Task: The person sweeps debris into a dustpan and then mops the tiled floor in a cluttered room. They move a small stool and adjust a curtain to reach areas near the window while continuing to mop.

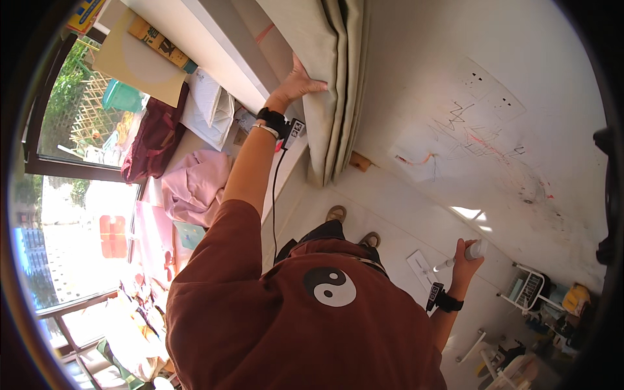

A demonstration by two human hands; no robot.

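Observation:
My left hand (292, 88) grips the edge of a pale grey-green curtain (335, 123) above the windowsill, thumb over the fabric. My right hand (467, 263), at lower right, is closed round the grey and white handle (446, 264) of what looks like a flat mop, whose pale rectangular head (417, 265) rests on the floor. A small black-and-white device (294, 132) with a dark cable sits beside my left wrist.
The windowsill at left holds pink fabric (192, 185), a maroon bag (156, 136) and white packets (205, 114). A scribbled white wall (487, 130) rises at right. A metal-framed rack (526, 292) and clutter stand at lower right. My feet are on the tiled floor (305, 198).

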